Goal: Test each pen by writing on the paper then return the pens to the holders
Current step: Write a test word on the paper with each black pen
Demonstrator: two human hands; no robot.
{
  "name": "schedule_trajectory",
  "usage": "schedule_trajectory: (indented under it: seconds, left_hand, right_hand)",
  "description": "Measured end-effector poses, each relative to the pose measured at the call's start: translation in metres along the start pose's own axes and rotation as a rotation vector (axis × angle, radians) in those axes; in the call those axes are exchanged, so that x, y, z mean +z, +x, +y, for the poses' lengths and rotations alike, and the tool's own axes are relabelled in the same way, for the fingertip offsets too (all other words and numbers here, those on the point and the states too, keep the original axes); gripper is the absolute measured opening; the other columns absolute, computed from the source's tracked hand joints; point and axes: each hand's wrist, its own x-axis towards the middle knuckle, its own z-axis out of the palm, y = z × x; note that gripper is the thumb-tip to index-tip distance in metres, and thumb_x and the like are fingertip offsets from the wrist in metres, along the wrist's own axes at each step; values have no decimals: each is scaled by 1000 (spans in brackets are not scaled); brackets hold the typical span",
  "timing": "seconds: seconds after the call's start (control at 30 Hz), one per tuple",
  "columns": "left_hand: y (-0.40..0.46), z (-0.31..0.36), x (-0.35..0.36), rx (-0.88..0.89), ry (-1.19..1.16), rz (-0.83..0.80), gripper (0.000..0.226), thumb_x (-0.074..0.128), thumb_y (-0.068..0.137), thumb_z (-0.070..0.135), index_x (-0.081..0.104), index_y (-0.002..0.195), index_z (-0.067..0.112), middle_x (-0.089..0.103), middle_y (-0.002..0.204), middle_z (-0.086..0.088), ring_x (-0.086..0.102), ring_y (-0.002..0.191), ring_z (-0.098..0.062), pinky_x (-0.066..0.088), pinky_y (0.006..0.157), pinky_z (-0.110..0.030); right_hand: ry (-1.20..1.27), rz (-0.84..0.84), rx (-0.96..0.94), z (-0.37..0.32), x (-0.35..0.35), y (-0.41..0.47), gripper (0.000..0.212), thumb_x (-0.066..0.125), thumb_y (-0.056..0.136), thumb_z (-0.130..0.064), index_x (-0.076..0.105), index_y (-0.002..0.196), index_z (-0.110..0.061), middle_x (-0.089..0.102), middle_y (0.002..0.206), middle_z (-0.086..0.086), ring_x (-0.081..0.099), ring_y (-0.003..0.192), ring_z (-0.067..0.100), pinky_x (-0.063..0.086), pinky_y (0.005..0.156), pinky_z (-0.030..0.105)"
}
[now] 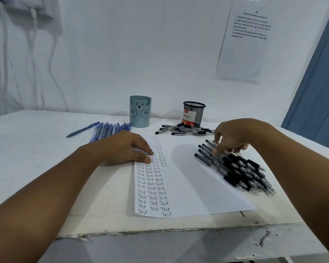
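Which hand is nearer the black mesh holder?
Right. The right hand rests on the black pen pile just in front of the black mesh holder; the left hand presses the paper, farther left.

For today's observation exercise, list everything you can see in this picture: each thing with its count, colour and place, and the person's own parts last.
paper: one, white, middle of the table, columns of "Test" down its left side
black pens: a pile, too many to count, on the paper's right part
capped pens: a loose heap, clear with black caps, in front of the mesh cup
blue pens: a row, count unclear, left of the bear cup
bear cup: one, pale blue, back of the table
mesh cup: one, black, right of the bear cup
table: one, white
wall sheet: one, white, printed, upper right
left hand: pressing on the paper's left edge
right hand: fingers touching the black pens
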Motion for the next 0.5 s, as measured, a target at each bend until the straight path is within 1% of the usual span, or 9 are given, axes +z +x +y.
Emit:
schedule_trajectory:
  seconds: [0.07, 0.13, 0.2, 0.23, 0.27, 0.33, 0.37, 0.43, 0.5]
  left_hand:
    - [-1, 2, 0, -5, -4, 2, 48, 62, 63, 71, 69, 105, 48, 59, 120, 27, 50, 113, 8, 31, 95, -16]
    - [-2, 2, 0, -10, -11, 5, 48, 62, 63, 71, 69, 104, 48, 59, 119, 27, 50, 113, 9, 31, 95, -17]
    - [-2, 2, 0, -12, -14, 6, 46, 62, 63, 71, 69, 103, 49, 60, 118, 27, 51, 113, 9, 32, 97, -18]
    - [-3, 2, 0, -12, -17, 7, 46, 63, 63, 71, 69, 103, 49, 60, 117, 27, 51, 112, 9, 33, 98, -18]
    - [-3, 3, 0, -14, -22, 6, 46, 63, 63, 71, 69, 103, 49, 60, 117, 28, 51, 112, 10, 33, 99, -18]
    - [-4, 3, 0, -30, -35, 12, 45, 65, 64, 68, 70, 103, 47, 61, 115, 29, 52, 111, 10, 34, 99, -17]
    - [-3, 2, -1, -43, -41, 19, 43, 67, 66, 65, 71, 104, 45, 63, 114, 28, 53, 110, 9, 35, 99, -17]
    - [-2, 0, -1, -64, -39, 33, 33, 71, 74, 54, 71, 105, 42, 66, 113, 25, 56, 109, 7, 38, 100, -19]
    - [-1, -3, -1, -70, -25, 49, 24, 72, 82, 41, 72, 107, 39, 67, 113, 23, 58, 108, 7, 39, 102, -18]
  right_hand:
    - [-9, 8, -5, -1, -1, 0, 53, 68, 90, -46, 63, 123, -4, 69, 86, 4, 62, 70, 19, 48, 56, 23]
    - [-24, 33, -14, -2, 0, 1, 52, 66, 91, -46, 64, 122, -4, 71, 88, 7, 62, 67, 19, 47, 54, 22]
    - [-34, 117, -32, -4, 1, 5, 45, 64, 93, -43, 65, 117, -5, 72, 88, 10, 61, 60, 17, 44, 53, 22]
    - [-41, 177, -43, -5, 2, 9, 40, 64, 93, -40, 66, 115, -6, 71, 89, 10, 61, 61, 17, 46, 56, 24]
    - [-48, 243, -56, -6, 3, 15, 36, 64, 93, -37, 66, 113, -7, 70, 95, 10, 64, 70, 19, 50, 64, 27]
    - [-36, 364, -76, -8, 6, 32, 28, 63, 93, -30, 63, 113, -10, 66, 111, 10, 63, 96, 27, 53, 84, 37]
    - [-25, 398, -82, -10, 6, 41, 25, 61, 92, -25, 62, 113, -11, 65, 113, 9, 62, 101, 29, 53, 88, 39]
    - [-15, 420, -86, -16, 7, 54, 23, 59, 91, -18, 60, 113, -12, 63, 113, 9, 61, 102, 29, 52, 85, 37]
    - [-16, 407, -89, -25, 7, 66, 26, 56, 92, -13, 60, 117, -11, 62, 114, 10, 61, 102, 29, 52, 82, 34]
